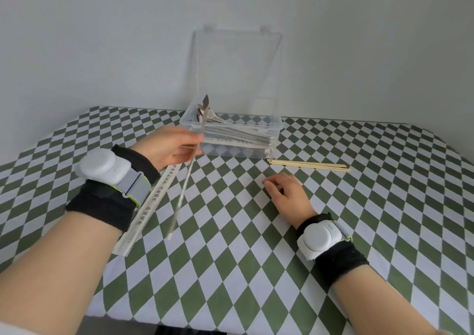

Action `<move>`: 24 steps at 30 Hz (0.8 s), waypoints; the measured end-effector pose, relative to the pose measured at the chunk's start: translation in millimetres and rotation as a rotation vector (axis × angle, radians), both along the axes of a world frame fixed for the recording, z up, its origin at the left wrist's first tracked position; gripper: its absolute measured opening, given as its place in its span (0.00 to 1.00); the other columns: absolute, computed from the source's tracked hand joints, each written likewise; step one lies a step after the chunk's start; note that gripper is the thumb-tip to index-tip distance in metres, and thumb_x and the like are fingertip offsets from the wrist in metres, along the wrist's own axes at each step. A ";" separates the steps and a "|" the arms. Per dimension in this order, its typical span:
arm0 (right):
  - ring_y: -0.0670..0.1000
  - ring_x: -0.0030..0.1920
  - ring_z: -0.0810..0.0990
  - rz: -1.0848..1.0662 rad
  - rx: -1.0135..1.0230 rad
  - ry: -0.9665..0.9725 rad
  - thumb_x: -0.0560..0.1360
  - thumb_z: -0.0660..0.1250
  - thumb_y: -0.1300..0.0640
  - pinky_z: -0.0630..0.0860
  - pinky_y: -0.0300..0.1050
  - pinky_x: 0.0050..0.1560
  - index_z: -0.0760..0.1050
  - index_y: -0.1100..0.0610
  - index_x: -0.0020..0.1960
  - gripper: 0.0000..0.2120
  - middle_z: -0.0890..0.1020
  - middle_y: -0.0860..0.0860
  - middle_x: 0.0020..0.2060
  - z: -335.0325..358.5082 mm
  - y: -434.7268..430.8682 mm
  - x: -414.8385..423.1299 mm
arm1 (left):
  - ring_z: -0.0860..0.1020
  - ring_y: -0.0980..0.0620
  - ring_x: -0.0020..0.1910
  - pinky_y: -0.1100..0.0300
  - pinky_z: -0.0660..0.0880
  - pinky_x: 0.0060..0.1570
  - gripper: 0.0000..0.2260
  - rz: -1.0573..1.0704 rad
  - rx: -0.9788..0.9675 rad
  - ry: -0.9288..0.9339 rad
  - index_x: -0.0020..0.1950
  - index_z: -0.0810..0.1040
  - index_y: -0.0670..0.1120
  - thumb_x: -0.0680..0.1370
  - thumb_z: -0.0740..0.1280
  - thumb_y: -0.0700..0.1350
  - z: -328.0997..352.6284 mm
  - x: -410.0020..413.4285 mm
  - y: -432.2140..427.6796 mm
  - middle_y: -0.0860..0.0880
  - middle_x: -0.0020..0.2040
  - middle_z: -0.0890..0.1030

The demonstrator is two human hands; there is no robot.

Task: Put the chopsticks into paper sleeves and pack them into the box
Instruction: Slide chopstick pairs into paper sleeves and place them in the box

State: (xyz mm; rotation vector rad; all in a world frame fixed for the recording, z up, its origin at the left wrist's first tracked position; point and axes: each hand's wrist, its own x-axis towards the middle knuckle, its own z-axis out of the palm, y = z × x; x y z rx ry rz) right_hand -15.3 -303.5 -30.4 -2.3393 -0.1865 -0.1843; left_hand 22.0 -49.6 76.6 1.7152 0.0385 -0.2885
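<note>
we are pinching a paper sleeve [185, 188] in our left hand [166, 146] beside the box [272, 128]; the chopsticks [307, 165] are lying crosswise before the box, just beyond our right hand [287, 193], its fingers [269, 182] loosely curled, empty.

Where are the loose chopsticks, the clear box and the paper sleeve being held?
loose chopsticks [309, 165]: head view, middle of the sticks.
clear box [256, 127]: head view, front rim.
held sleeve [183, 193]: head view, its lower half.
</note>
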 end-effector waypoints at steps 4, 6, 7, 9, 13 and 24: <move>0.46 0.48 0.72 0.032 0.060 -0.002 0.79 0.57 0.53 0.67 0.33 0.46 0.76 0.55 0.55 0.12 0.77 0.48 0.49 2.1 0.0 -3.4 | 0.81 0.51 0.42 0.60 0.81 0.45 0.08 0.057 -0.512 0.023 0.55 0.76 0.41 0.79 0.63 0.42 -15.7 2.2 -28.8 0.45 0.46 0.80; 0.45 0.46 0.72 0.050 0.078 0.009 0.79 0.58 0.53 0.67 0.30 0.44 0.76 0.54 0.54 0.11 0.77 0.47 0.49 2.3 -0.2 -5.0 | 0.80 0.50 0.46 0.57 0.78 0.50 0.08 0.113 -0.671 0.049 0.56 0.75 0.42 0.80 0.60 0.42 -35.3 1.4 -43.6 0.45 0.46 0.79; 0.44 0.45 0.72 0.063 0.086 0.018 0.79 0.58 0.53 0.68 0.30 0.44 0.76 0.53 0.54 0.10 0.77 0.47 0.49 2.2 0.0 -4.7 | 0.79 0.49 0.48 0.56 0.77 0.52 0.08 0.150 -0.736 0.067 0.56 0.74 0.41 0.81 0.59 0.42 -45.4 0.8 -50.3 0.45 0.47 0.78; 0.45 0.46 0.74 0.093 0.092 0.048 0.78 0.59 0.53 0.70 0.32 0.45 0.76 0.53 0.54 0.09 0.78 0.47 0.49 2.3 0.5 -5.2 | 0.78 0.48 0.49 0.55 0.75 0.53 0.08 0.234 -0.868 0.094 0.54 0.74 0.40 0.81 0.57 0.41 -63.9 -1.2 -63.6 0.44 0.47 0.77; 0.46 0.46 0.75 0.160 0.041 0.065 0.77 0.61 0.52 0.72 0.39 0.48 0.78 0.54 0.53 0.10 0.78 0.46 0.45 5.6 1.8 -6.5 | 0.76 0.51 0.47 0.57 0.73 0.47 0.10 0.347 -1.046 0.105 0.52 0.74 0.42 0.81 0.54 0.39 -86.2 -4.2 -74.8 0.46 0.47 0.77; 0.50 0.37 0.75 0.266 0.214 0.102 0.75 0.55 0.42 0.71 0.41 0.41 0.79 0.61 0.42 0.24 0.80 0.56 0.36 0.7 1.1 -8.5 | 0.79 0.54 0.45 0.59 0.73 0.43 0.10 0.480 -1.191 0.057 0.55 0.73 0.45 0.82 0.53 0.40 -101.1 4.1 -73.1 0.49 0.47 0.79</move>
